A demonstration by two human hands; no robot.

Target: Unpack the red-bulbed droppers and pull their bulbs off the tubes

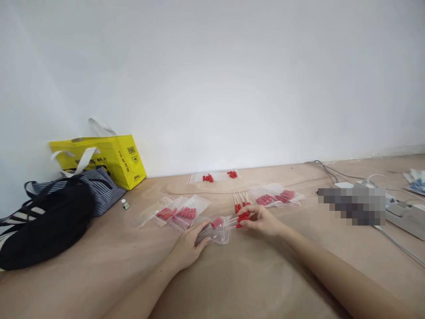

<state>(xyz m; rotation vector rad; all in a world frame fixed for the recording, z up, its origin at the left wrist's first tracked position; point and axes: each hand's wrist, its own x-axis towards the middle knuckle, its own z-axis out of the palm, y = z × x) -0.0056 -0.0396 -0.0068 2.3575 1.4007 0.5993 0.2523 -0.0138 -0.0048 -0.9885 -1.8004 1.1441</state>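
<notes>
A wood-grained counter runs back to a smooth white wall, its surface showing between the forearms. The left hand grips a clear, wrinkled plastic bag; the right hand pinches thin red-ended sticks at its right edge. Flat packets lie either side; a boxy yellow bag stands left.
</notes>
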